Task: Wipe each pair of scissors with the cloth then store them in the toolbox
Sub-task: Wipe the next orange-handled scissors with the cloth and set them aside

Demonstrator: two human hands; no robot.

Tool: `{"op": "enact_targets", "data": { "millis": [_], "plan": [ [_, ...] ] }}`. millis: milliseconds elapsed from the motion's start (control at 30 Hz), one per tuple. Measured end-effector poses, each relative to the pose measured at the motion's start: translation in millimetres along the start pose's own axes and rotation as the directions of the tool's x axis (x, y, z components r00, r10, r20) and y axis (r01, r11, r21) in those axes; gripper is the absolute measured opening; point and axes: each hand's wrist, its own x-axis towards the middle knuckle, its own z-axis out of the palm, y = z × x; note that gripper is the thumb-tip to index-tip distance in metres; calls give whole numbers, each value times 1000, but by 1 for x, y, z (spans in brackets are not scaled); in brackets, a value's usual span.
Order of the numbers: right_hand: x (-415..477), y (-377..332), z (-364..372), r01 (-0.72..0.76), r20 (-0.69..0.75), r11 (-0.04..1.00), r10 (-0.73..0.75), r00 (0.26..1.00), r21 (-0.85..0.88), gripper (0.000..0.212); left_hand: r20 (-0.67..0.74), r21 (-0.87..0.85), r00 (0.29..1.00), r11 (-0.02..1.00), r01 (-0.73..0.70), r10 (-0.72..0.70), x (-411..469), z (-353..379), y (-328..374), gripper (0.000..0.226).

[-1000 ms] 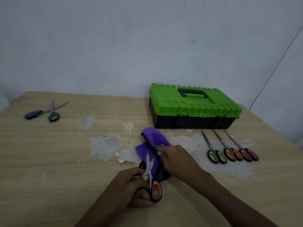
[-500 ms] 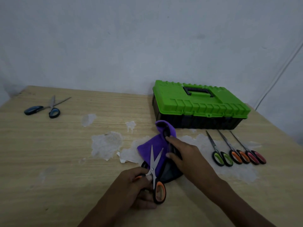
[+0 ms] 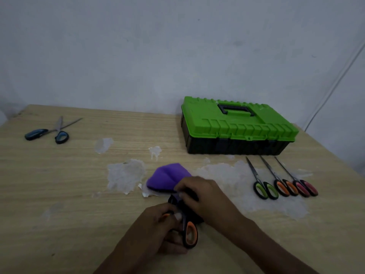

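Grip on the left is closed: my left hand (image 3: 156, 227) curls round the handles of the held scissors (image 3: 190, 235), thumb laid on top near the pivot, one black-and-orange loop sticking out toward me past my fingers. My right hand (image 3: 203, 196) is closed too, fingers bent and pinching the cloth (image 3: 166, 177) over the blades, which are hidden beneath the cloth and my knuckles, so I cannot tell whether they are spread or together. The cloth is purple and bunched into a rounded hump on the far side of my right hand, with something dark beneath it near the scissors. All of this sits low over the near middle of the table (image 3: 69, 194), pale wood with torn white patches (image 3: 126, 175) stuck to it. The toolbox (image 3: 237, 128), green lid over a black base, stands shut at the far right against the wall (image 3: 158, 56), black handle lying flat in the lid. Just in front of it three more pairs lie side by side, blades pointing toward the box and angled left: the green pair (image 3: 265, 189), the orange pair (image 3: 285, 187) and the pink pair (image 3: 305, 187), handles nearly touching. Well apart, at the far left, the blue pair (image 3: 47, 132) lies with its blades spread open. A thin cable (image 3: 335, 82) runs down the wall at the right.
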Motion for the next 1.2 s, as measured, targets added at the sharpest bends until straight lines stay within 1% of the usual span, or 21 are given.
{"op": "enact_targets", "data": {
  "millis": [33,100,200,267,333,433,533,600,667,700,733,767,800,833,867,900,933,1000,1067,1133,1200],
  "plan": [
    [9,7,-1,-5,-12,998,4,1000,-63,19,-2,-4,1000,1000,-1,1,0,-1,0,17],
    [24,16,-7,-54,-51,993,49,997,-106,20,11,-16,1000,1000,4,-4,0,-2,0,17],
    [25,13,-12,-91,-92,994,85,992,-65,20,23,-30,1000,999,20,-19,-1,-2,1,17],
    [13,6,-14,-81,-40,996,79,996,-33,21,25,-25,999,999,23,-23,1,-4,0,18],
    [9,13,-12,-86,23,994,88,996,-73,22,26,-11,999,1000,23,-23,2,-4,-2,19],
    [19,29,-14,-125,-96,987,115,989,-99,21,34,-4,999,1000,17,-17,1,-3,-1,19],
    [22,40,-23,-119,-242,985,87,966,-124,22,26,2,999,1000,20,-20,-4,-5,3,18],
    [15,46,-30,-154,-241,974,111,964,-166,24,-9,25,1000,1000,-5,5,-5,-8,3,20],
    [3,47,-34,-194,-163,949,157,974,-249,23,-51,48,997,997,-52,55,-7,-8,6,22],
    [-3,43,-35,-197,-159,938,157,975,-285,22,-68,52,994,996,-76,80,-8,-7,8,23],
    [-10,34,-36,-183,-196,938,129,972,-293,19,-79,56,992,994,-97,102,-8,-5,10,23],
    [-17,22,-37,-171,-238,952,110,965,-255,16,-87,60,989,991,-118,123,-9,-2,13,22],
    [-24,6,-37,-167,-253,974,125,959,-152,12,-94,67,985,988,-141,147,-10,1,15,20],
    [-30,-10,-36,-190,-216,982,188,958,12,10,-98,82,980,982,-168,176,-11,6,17,18],
    [-34,-24,-35,-240,-112,949,267,957,206,11,-92,108,972,973,-206,216,-11,10,18,16],
    [-37,-35,-31,-295,-5,885,318,948,360,17,-74,150,959,954,-259,272,-13,14,19,14],
    [-39,-42,-27,-333,50,837,347,937,435,24,-44,215,939,921,-326,342,-15,17,20,12],
    [-41,-46,-20,-376,64,759,406,911,531,37,24,380,885,815,-438,465,-20,22,16,8],
    [-43,-42,-18,-402,72,674,462,884,619,36,42,523,858,720,-456,513,-23,22,10,11],
    [-45,-35,-17,-409,74,617,494,866,672,26,40,557,852,697,-452,521,-23,21,8,17],
    [-47,-29,-14,-381,90,506,508,857,774,22,-33,529,846,727,-437,532,-19,20,9,21]
  ]
}}
